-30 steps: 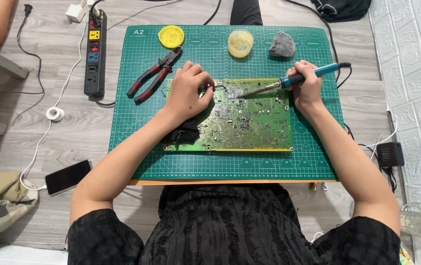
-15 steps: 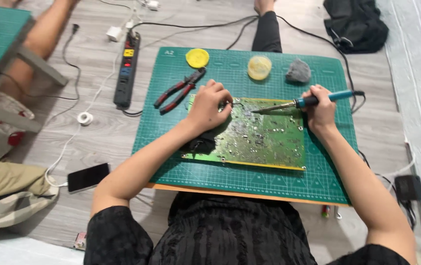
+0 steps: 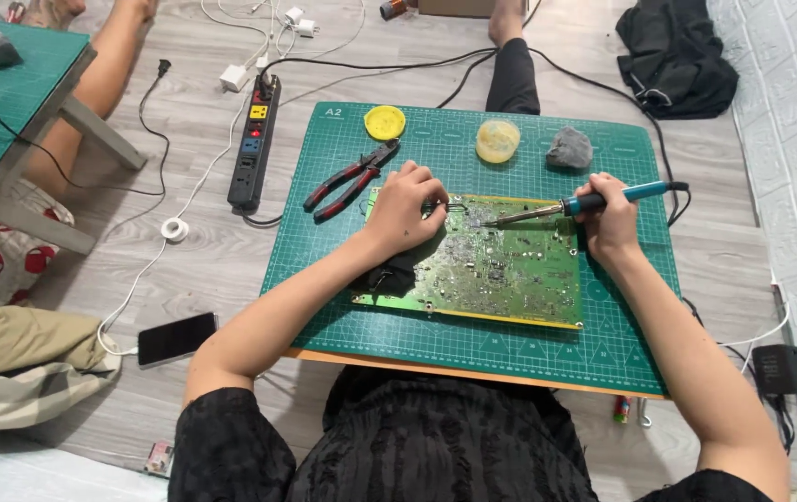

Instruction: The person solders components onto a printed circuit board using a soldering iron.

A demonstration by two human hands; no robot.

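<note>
1. Grey wood-plank floor all round, and on it a low table (image 3: pixel 436 364) topped with a green cutting mat (image 3: pixel 603 344).
2. Dead centre of the mat lies the green circuit board (image 3: pixel 501 274), flat, solder side up.
3. I've got the right hand (image 3: pixel 611 223) closed tight around the blue handle of the soldering iron (image 3: pixel 594 201); its tip reaches left onto the board's upper middle.
4. The left hand (image 3: pixel 405 206) sits on the board's upper left corner, fingers curled and pinched together near the iron tip. Whether they hold a strand of solder, I can't tell.
5. Risk as I see it: those left fingers are close to the hot tip, so a slip of the iron could burn them. The board only rests there under the hand, so a nudge could shift it and smear a joint.
6. Pose: both forearms angle inward from the body, the left wrist lying on the board, the right wrist resting on the mat beside the board's right edge.
7. Further out: red-handled pliers (image 3: pixel 352 177) left of the board, a yellow lid (image 3: pixel 385 122), a clear tub (image 3: pixel 497 140) and a grey lump (image 3: pixel 570 149) along the far edge.
8. On the floor: a power strip (image 3: pixel 252 149) and a phone (image 3: pixel 176 338).
</note>
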